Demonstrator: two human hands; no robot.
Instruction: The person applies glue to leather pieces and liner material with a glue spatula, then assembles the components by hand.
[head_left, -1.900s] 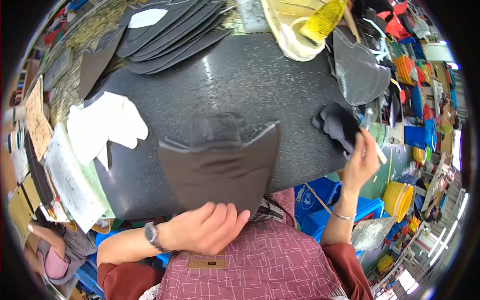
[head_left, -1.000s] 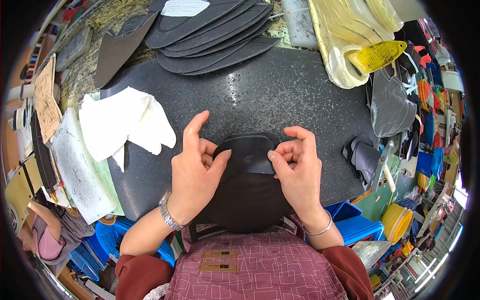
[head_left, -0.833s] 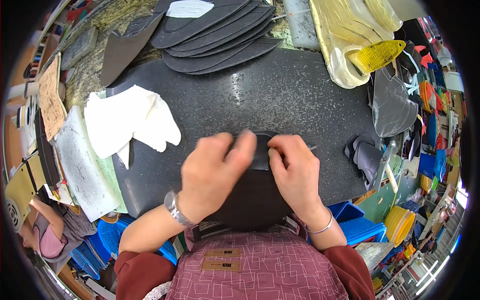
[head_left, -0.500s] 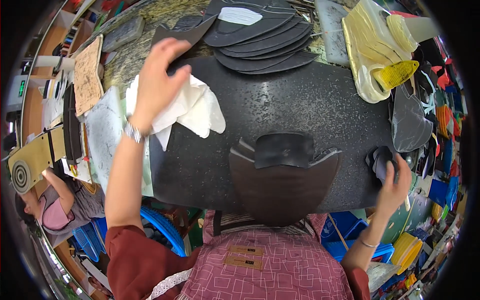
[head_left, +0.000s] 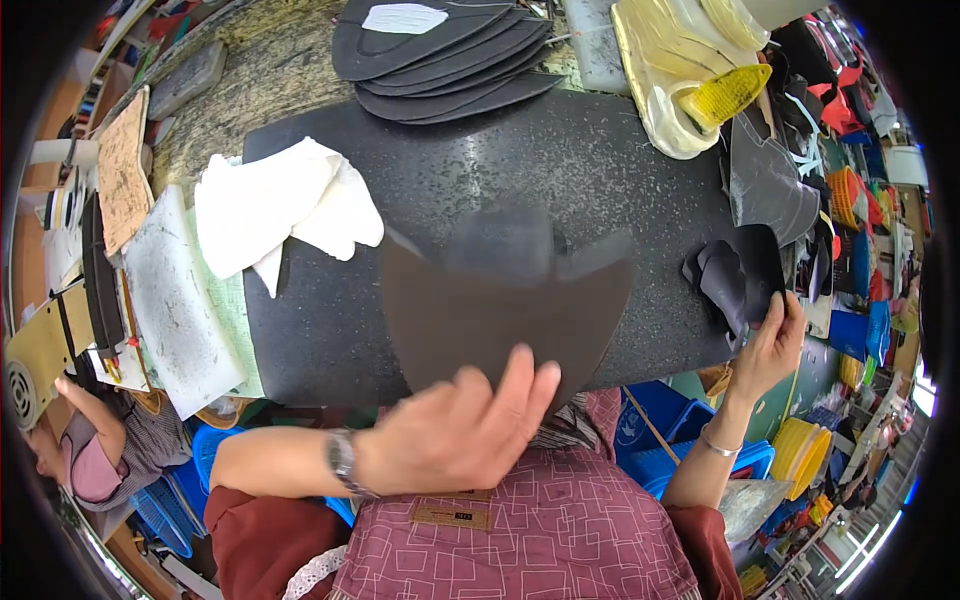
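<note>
A dark brown curved piece [head_left: 500,325], like a shoe upper, lies at the table's front edge with grey strips along its upper edge. On its far edge sits a small black patch [head_left: 500,243], blurred. My left hand [head_left: 455,425] is over the piece's near end, fingers outstretched and slightly smeared; whether it touches the piece is unclear. My right hand [head_left: 772,345] pinches the lower edge of a curved black piece [head_left: 762,262] at the table's right. Beside that stand several small dark curved pieces [head_left: 718,283].
White cut pieces [head_left: 265,205] lie left on the black work mat [head_left: 310,340]. At the back is a stack of black curved pieces [head_left: 450,60]. A yellowed container [head_left: 665,60] holding a yellow cone-shaped piece [head_left: 728,95] stands back right. Another person [head_left: 110,440] works far left.
My left hand has come from the white pieces to the brown piece's near end. My right hand has taken hold of a black piece and raised it. The whole view has shifted.
</note>
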